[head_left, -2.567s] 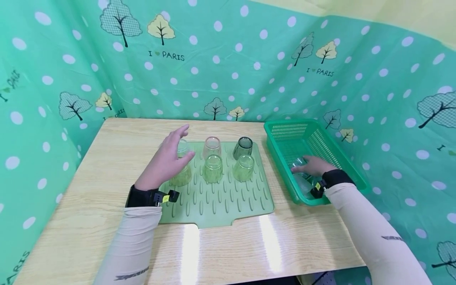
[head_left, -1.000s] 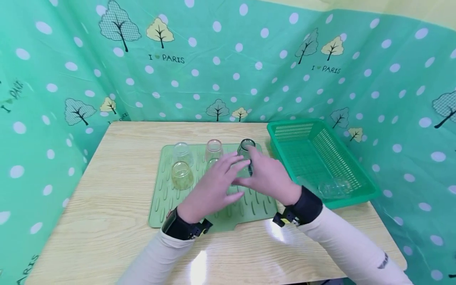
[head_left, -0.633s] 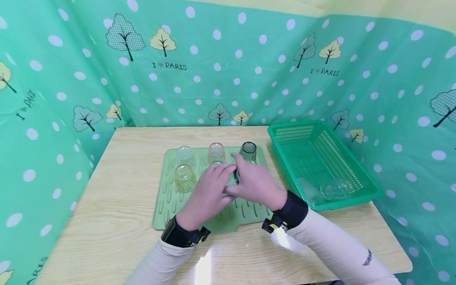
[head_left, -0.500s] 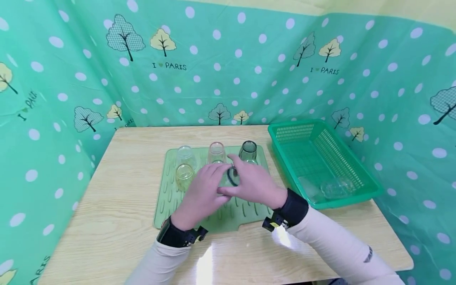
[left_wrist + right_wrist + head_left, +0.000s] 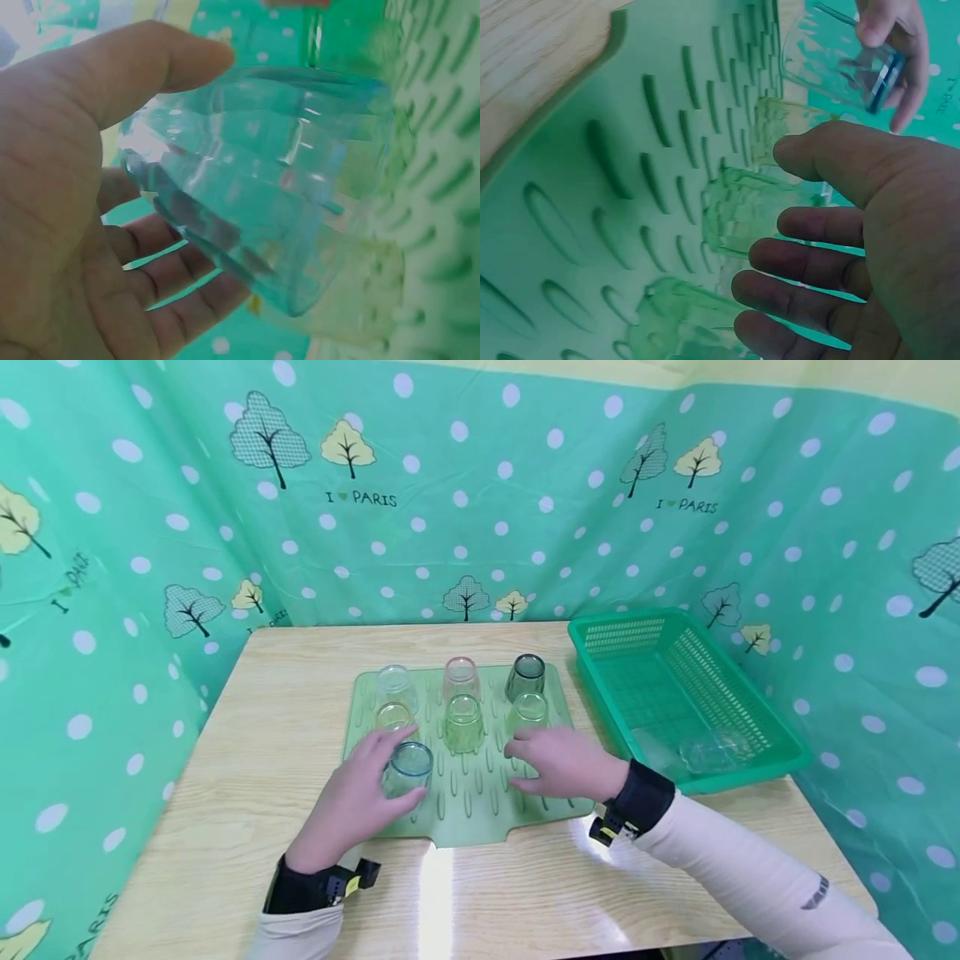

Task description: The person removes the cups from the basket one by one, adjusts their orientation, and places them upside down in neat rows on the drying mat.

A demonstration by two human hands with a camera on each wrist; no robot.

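- A person worked with two bare hands at a pale wooden tabletop [image 5: 247, 710], walled on three sides by teal cloth printed with dots and trees.
- One ridged green drying mat [image 5: 480, 793] lay in the middle of the tabletop.
- Seven glasses stood upside down on the mat.
- The back row held three: one clear glass [image 5: 395, 683], one pinkish glass [image 5: 461, 674] and one dark smoky glass [image 5: 527, 674].
- The middle row held three yellowish-green glasses [image 5: 465, 722], each just in front of a back-row glass.
- The seventh, a blue-tinted glass [image 5: 407, 767], sat at the mat's front left, just in front of the left middle glass.
- The left hand [image 5: 351, 797] kept its grip on the blue-tinted glass, thumb and fingers curled round its sides; the wrist view showed the glass [image 5: 262, 202] against the palm.
- The right hand [image 5: 564, 762] rested on the mat with its grip loose and holding nothing, fingers relaxed just in front of the right middle glass.
- One green plastic basket [image 5: 750, 710] stood on the tabletop to the right of the mat.
- One clear glass lying on its side [image 5: 708, 752] sat at the basket's near end.
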